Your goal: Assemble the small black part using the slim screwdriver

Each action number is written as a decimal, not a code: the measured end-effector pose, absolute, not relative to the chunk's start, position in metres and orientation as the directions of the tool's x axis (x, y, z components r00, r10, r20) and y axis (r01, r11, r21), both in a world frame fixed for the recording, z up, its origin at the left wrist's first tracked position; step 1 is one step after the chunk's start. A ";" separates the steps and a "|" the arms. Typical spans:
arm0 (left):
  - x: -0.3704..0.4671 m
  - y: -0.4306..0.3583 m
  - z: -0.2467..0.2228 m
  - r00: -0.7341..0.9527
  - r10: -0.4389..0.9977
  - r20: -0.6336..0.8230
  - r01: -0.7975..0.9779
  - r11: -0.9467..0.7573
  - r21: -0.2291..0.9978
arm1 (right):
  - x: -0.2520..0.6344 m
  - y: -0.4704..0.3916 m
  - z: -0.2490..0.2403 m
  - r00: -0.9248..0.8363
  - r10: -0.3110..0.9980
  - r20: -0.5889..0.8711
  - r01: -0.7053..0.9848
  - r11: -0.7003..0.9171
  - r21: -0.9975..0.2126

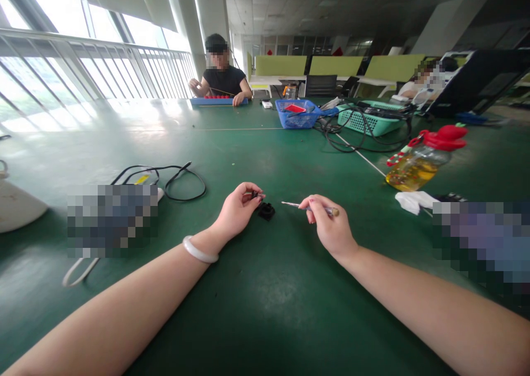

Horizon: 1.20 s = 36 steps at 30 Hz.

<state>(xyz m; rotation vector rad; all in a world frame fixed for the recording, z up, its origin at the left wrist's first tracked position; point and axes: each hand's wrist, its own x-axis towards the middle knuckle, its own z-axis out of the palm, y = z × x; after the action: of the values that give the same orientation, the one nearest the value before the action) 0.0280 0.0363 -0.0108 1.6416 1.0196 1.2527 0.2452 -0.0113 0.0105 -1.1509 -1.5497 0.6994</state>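
My left hand (239, 210) pinches a small black part (255, 195) between thumb and fingers, just above the green table (273, 310). Right beside those fingertips lies a small black square piece (266, 211) with a raised middle; its exact kind is too small to tell. In my right hand (329, 224) is a slim screwdriver (293, 204), its thin metal shaft pointing left toward the black piece but apart from it. The screwdriver's yellowish handle end shows beyond the curled fingers. A white bangle circles my left wrist.
A black cable (186, 185) curls at the left near a blurred-out item. To the right stands a red-capped bottle (418, 163) by a crumpled white tissue (416, 201). Farther back are a blue basket (298, 119), a green basket (368, 121) with tangled cables, and a seated person (223, 80).
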 end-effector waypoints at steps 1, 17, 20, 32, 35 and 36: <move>0.028 0.036 -0.010 0.178 0.929 0.325 0.140 -0.351 0.926 | 0.245 -0.011 0.010 -0.004 0.921 0.389 0.317 0.371 -0.873; 0.029 0.031 -0.007 0.317 0.897 0.308 0.042 -0.338 0.940 | 0.244 -0.011 0.011 -0.007 0.922 0.387 0.318 0.369 -0.874; 0.027 0.033 -0.010 0.346 0.879 0.328 0.124 -0.389 0.913 | 0.244 -0.011 0.011 -0.008 0.920 0.392 0.327 0.373 -0.868; 0.027 0.026 0.003 0.394 0.850 0.349 0.473 -0.513 0.716 | 0.244 -0.012 0.011 -0.017 0.923 0.383 0.343 0.366 -0.865; 0.029 0.022 0.007 0.427 0.821 0.378 0.514 -0.564 0.646 | 0.244 -0.012 0.012 -0.019 0.924 0.382 0.343 0.365 -0.866; 0.030 0.021 0.008 0.437 0.813 0.385 0.523 -0.578 0.627 | 0.244 -0.012 0.012 -0.019 0.923 0.383 0.342 0.366 -0.866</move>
<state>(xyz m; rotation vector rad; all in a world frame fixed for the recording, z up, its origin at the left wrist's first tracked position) 0.0296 0.0214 0.0078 2.2774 1.1300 0.9452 0.2440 -0.0120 0.0116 -1.1672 -1.5761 0.6933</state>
